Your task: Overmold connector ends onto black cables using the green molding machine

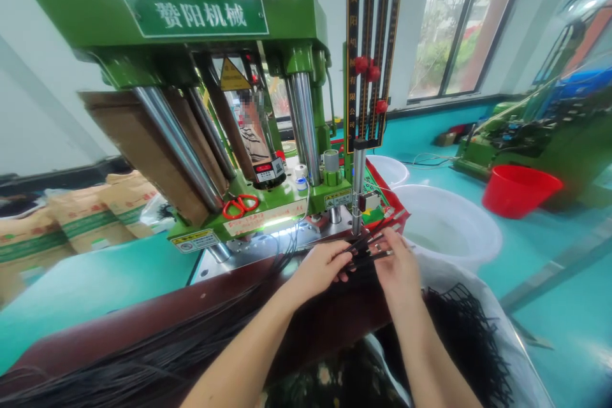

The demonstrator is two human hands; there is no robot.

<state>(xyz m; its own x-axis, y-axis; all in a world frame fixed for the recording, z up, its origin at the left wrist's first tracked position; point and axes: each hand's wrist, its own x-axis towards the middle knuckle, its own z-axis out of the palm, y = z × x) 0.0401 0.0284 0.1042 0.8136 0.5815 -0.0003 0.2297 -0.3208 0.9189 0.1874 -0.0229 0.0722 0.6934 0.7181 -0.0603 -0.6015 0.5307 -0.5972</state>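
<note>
Over the right end of a dark red table [201, 306], my left hand [327, 264] is closed around several thin black cables [358, 259]. Close beside it, my right hand [398, 261] pinches the ends of these cables between thumb and fingers. Black plugs or tips seem to be at those ends, too small to make out. A long bundle of black cables [143, 344] lies along the table to the left. Just beyond my hands stands a green press machine [282, 194], with more thin cables hanging at its front.
Red-handled scissors [240, 206] lie on the machine's ledge. A black scale panel [375, 44] rises at its right. White tubs [447, 220] and a red bucket [519, 190] stand on the floor. Black mesh-like pieces [468, 338] fill a white-lined container by my right arm. Paper sacks [71, 223] stand left.
</note>
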